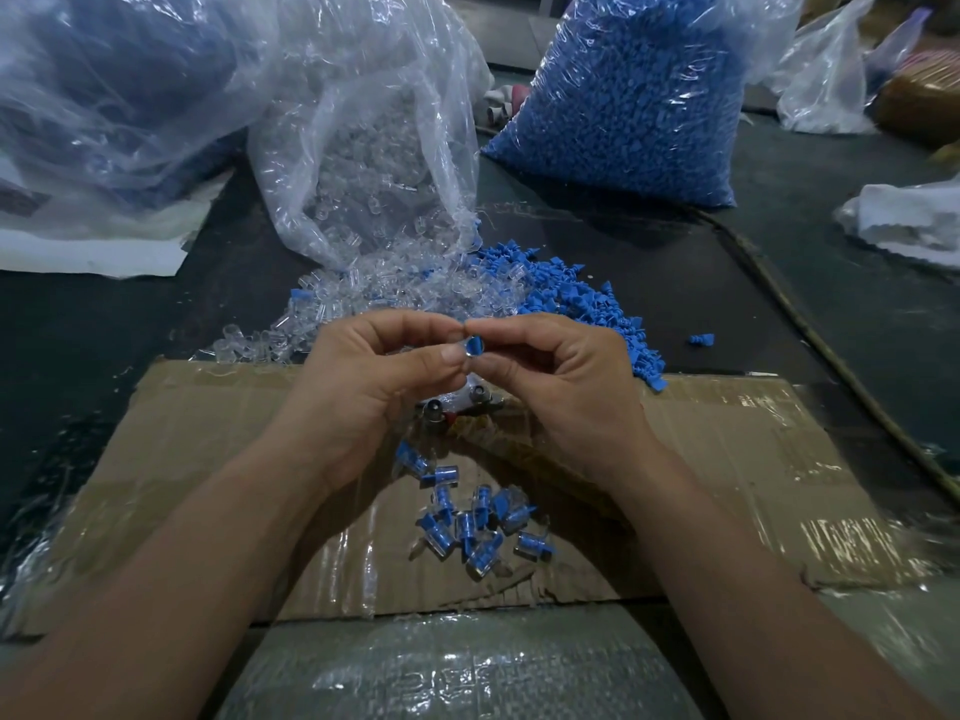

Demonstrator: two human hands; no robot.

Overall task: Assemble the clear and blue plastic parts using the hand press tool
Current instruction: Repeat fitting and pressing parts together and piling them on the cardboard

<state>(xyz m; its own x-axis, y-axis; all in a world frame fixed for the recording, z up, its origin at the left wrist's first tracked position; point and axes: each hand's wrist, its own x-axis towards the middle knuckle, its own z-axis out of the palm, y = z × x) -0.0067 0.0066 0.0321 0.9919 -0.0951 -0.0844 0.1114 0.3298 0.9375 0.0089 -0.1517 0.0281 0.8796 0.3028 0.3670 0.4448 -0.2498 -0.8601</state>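
Note:
My left hand (371, 374) and my right hand (558, 379) meet fingertip to fingertip above the cardboard sheet (727, 470). Between them both hands pinch one small clear part with a blue part inside (474, 346). Just below the hands, mostly hidden, sits the metal hand press tool (462, 402). A pile of loose clear parts (374, 304) and a pile of loose blue parts (582, 298) lie beyond the hands. Several joined clear-and-blue pieces (470, 517) lie on the cardboard between my wrists.
An open clear bag of clear parts (374, 148) spills toward me. A full bag of blue parts (634, 96) stands at the back right. A large bag (104, 96) fills the left rear. One stray blue part (701, 339) lies on the dark table. A cord (831, 356) runs along the right.

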